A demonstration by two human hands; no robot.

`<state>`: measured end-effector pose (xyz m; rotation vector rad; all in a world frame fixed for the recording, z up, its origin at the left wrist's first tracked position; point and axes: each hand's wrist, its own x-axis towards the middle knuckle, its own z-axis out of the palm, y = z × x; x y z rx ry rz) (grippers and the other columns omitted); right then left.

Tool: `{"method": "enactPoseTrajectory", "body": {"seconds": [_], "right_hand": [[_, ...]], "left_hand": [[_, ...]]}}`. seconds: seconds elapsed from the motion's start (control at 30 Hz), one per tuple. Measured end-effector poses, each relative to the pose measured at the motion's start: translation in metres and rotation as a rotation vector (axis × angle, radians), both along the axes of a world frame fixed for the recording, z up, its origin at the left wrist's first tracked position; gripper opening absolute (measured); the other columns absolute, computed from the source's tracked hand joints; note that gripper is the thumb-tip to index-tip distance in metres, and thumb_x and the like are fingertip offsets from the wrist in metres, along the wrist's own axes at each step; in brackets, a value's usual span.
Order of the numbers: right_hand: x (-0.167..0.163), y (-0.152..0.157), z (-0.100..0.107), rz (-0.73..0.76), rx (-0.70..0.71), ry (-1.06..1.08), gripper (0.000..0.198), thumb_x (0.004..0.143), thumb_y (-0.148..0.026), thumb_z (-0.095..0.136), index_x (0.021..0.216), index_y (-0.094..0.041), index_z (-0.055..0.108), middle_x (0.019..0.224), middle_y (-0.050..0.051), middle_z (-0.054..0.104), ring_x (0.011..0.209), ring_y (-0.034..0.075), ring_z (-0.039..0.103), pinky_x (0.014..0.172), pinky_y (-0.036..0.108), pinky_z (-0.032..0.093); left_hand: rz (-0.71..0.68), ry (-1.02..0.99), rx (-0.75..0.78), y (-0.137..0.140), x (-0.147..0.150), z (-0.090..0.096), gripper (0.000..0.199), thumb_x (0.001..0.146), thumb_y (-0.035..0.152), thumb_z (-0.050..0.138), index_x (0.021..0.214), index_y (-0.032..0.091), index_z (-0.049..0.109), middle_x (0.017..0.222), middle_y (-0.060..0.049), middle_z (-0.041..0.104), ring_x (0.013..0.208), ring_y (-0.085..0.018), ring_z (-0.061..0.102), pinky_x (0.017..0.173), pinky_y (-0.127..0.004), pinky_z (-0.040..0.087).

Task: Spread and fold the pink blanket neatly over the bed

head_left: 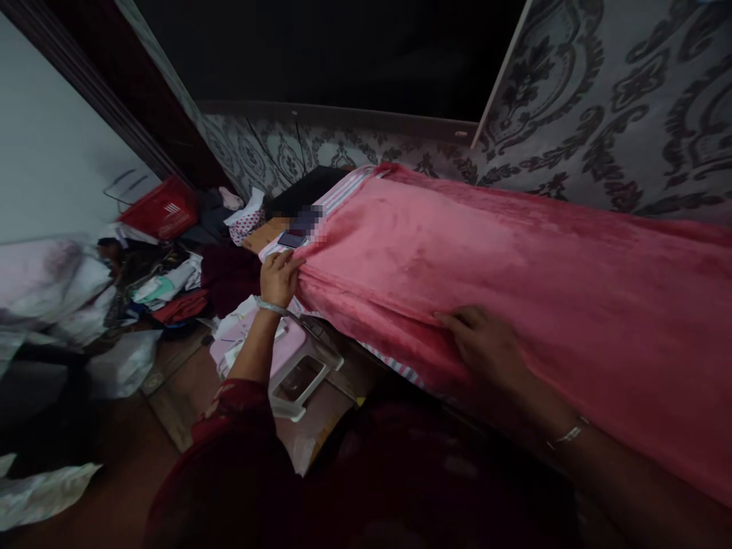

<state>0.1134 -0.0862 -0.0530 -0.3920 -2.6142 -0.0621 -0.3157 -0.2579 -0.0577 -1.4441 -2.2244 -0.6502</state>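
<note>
- The blanket [457, 236] lies lengthwise along the wall, wide enough to hide most of what carries it (tabletop or bed, I cannot tell). Its near side drops over the edge, probably so that the front is covered too.
- The striped cloth [350, 187] is under the blanket, showing at the far left end and below the near side, so it seems to serve as a lower layer.
- The stool [291, 347] stands on the floor below the left corner, beside the covered surface.
- The right hand [486, 339] comes in low from the right, wrist nearly straight, fingers curled; its grip appears pinched on the blanket's near fold.
- The left hand [279, 280] reaches forward to the corner, fingers bent and thumb towards the blanket; its grip appears closed on the edge. A ridge runs between both hands, which suggests they hold the fabric taut.
- The phone [290, 240] rests just beyond the left fingers, on the striped end, presumably out of the blanket's way.
</note>
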Motion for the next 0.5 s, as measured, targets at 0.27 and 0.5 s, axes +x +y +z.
{"method": "enactPoseTrajectory", "body": {"seconds": [0.27, 0.5], "right_hand": [[0.002, -0.004, 0.002, -0.007, -0.131, 0.092, 0.03, 0.098, -0.014, 0.045, 0.117, -0.018, 0.069, 0.107, 0.012, 0.068, 0.096, 0.025, 0.06, 0.08, 0.037, 0.05], [0.011, -0.029, 0.011, 0.012, -0.102, -0.049, 0.017, 0.099, -0.023, 0.053, 0.104, -0.019, 0.069, 0.102, 0.012, 0.065, 0.091, 0.026, 0.056, 0.08, 0.038, 0.047]], "left_hand": [[0.038, -0.008, -0.051, -0.013, 0.009, 0.001, 0.043, 0.089, 0.022, 0.051, 0.126, 0.022, 0.072, 0.144, -0.014, 0.06, 0.125, -0.033, 0.053, 0.108, -0.052, 0.044], [0.016, -0.036, -0.147, -0.014, 0.011, 0.002, 0.056, 0.079, 0.015, 0.056, 0.132, 0.027, 0.069, 0.155, -0.011, 0.053, 0.13, -0.035, 0.05, 0.108, -0.057, 0.043]]}}
